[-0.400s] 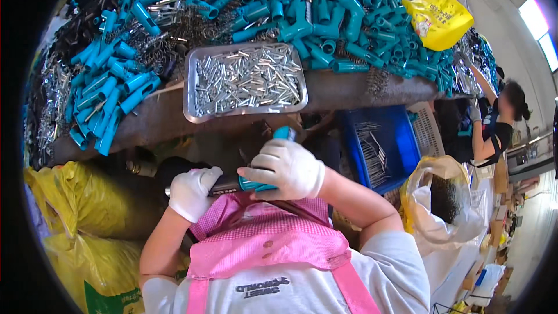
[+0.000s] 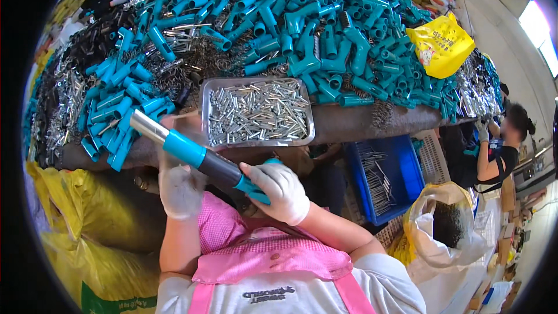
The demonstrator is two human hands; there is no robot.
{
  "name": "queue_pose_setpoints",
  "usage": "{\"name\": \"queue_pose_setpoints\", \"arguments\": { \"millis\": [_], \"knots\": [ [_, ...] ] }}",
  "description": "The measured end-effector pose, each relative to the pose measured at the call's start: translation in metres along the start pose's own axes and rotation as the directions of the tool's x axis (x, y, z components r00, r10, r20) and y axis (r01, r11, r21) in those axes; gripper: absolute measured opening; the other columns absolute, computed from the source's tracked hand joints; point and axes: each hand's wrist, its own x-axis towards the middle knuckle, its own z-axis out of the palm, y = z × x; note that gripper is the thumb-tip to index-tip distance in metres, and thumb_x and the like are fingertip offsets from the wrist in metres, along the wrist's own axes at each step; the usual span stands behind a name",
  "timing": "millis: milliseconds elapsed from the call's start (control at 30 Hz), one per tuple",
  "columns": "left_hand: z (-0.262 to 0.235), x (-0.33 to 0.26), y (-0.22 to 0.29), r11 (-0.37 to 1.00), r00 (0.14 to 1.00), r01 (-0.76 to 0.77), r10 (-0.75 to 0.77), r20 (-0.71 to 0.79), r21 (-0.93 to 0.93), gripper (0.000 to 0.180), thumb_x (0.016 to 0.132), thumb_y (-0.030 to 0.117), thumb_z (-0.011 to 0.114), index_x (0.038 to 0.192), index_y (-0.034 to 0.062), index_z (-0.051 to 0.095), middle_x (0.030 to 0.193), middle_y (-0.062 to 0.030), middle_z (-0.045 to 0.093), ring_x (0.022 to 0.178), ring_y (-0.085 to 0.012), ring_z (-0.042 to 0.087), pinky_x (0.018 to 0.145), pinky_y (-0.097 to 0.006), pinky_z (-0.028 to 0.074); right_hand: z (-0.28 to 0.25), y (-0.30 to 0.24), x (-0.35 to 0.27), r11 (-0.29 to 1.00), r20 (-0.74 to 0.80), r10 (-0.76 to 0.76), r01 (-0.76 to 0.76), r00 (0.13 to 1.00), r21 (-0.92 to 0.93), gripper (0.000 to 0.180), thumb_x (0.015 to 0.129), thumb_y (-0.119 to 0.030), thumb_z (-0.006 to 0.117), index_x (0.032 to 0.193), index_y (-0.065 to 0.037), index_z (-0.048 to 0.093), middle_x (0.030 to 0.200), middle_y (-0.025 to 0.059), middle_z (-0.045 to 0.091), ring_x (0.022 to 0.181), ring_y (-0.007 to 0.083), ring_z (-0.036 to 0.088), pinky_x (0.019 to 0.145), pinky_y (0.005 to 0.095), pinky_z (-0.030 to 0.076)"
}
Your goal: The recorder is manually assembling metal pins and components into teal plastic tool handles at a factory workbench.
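Note:
My right hand [image 2: 280, 191], in a white glove, is closed around the curved teal end of a teal-and-black tubular tool [image 2: 218, 168]. Its silver metal tube end points up and to the left, over the table's edge. Beside the tool's middle is my left hand [image 2: 181, 189], gloved too and raised; its fingers are smeared by motion, and I cannot make out whether they touch anything. Just beyond the tool, a metal tray [image 2: 312, 125] full of short silver pins stands at the table's near edge.
A big heap of teal plastic tubes and handles [image 2: 349, 52] covers the table, with springs and metal parts at left. A yellow bag [image 2: 442, 45] lies on the heap. Below stand a blue bin [image 2: 410, 166] of metal rods and yellow sacks [image 2: 87, 215]. Another person [image 2: 505, 145] works at far right.
The tool has come up from in front of the apron and now slants toward the upper left. My left hand has left its end and risen. The view has shifted slightly.

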Motion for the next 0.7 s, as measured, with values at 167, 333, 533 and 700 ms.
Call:
{"name": "queue_pose_setpoints", "arguments": {
  "millis": [167,333,533,700],
  "knots": [
    [-0.002,0.023,-0.009,0.918,0.941,0.306,-0.332,-0.064,-0.253,0.011,0.089,0.014,0.054,0.1,0.0153,0.049,0.059,0.0078,0.034,0.049,-0.0043,0.035,0.049,-0.022,0.028,0.012,-0.023,0.002,-0.066,0.703,0.341,-0.73,0.625,0.681,0.066,0.083,-0.011,0.065,0.138,0.0,0.03,0.098,0.0081,0.06,0.089,0.0184,0.059,0.082,0.0349,0.048],
    [-0.03,0.043,-0.01,0.867,0.964,0.23,-0.265,-0.018,-0.441,0.02,0.095,0.027,0.051,0.104,0.0084,0.049,0.075,0.0022,0.04,0.058,-0.0047,0.038,0.05,-0.02,0.031,-0.024,0.044,0.042,0.743,0.489,0.157,-0.429,0.858,0.513,0.035,0.091,-0.021,0.055,0.12,-0.002,0.055,0.106,0.0108,0.063,0.094,0.0223,0.061,0.086,0.0337,0.047],
    [-0.079,0.048,-0.007,0.879,0.933,0.313,-0.355,-0.055,-0.361,0.037,0.099,0.038,0.039,0.121,0.0095,0.047,0.09,-0.0022,0.048,0.069,-0.0111,0.046,0.055,-0.022,0.041,-0.097,0.19,0.103,0.592,0.006,0.51,-0.346,0.86,-0.728,0.024,0.077,-0.02,0.068,0.095,-0.01,0.056,0.078,0.0109,0.062,0.077,0.0312,0.063,0.069,0.0419,0.05],
    [-0.053,0.052,-0.015,0.956,0.913,0.29,-0.289,-0.288,-0.037,0.042,0.099,0.039,0.036,0.132,0.0135,0.041,0.081,-0.0011,0.045,0.058,-0.0085,0.044,0.048,-0.023,0.036,-0.069,0.252,0.151,0.791,0.011,0.49,-0.439,0.872,-0.427,0.022,0.08,-0.022,0.064,0.091,-0.004,0.057,0.08,0.0193,0.064,0.082,0.0388,0.061,0.072,0.0459,0.049]
  ]
}}
